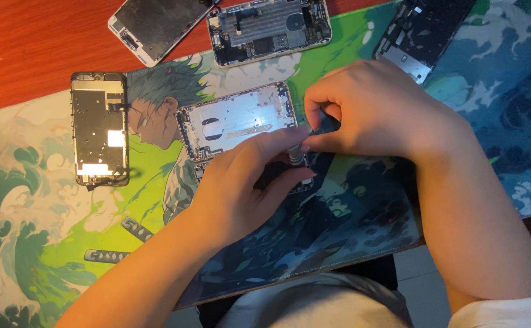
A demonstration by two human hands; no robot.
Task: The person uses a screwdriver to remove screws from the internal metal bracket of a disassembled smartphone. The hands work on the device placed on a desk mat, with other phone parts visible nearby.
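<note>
A reddish wooden tabletop (28, 48) carries a big printed mat (47, 212) with green and blue waves and a drawn cartoon figure, and the mat covers most of the view.

Both forearms come in from the bottom edge and meet near the middle of the mat. The right hand (371, 109) is curled closed, its thumb and fingers pinched on a small dark tool at the right end of the open phone shell (238, 121). The left hand (241, 188) lies over the lower part of that shell, fingers stretched toward the right hand and closing around the ribbed metal grip of a small screwdriver (296, 157) held between the two hands.

The phone shell lies face-up on the mat, slightly tilted, just above the left hand; its pale metal inside shows, with a round cut-out near its left end.

Four more phone parts lie around it. A dark screen panel (99, 129) stands lengthwise on the mat's left side, well apart from the hands. A cracked screen (156, 24) lies on the bare wood at the top. Just beside it sits a second opened phone body (269, 29) with its parts showing. Another dark panel (423, 33) lies at the top right, near the right hand.
</note>
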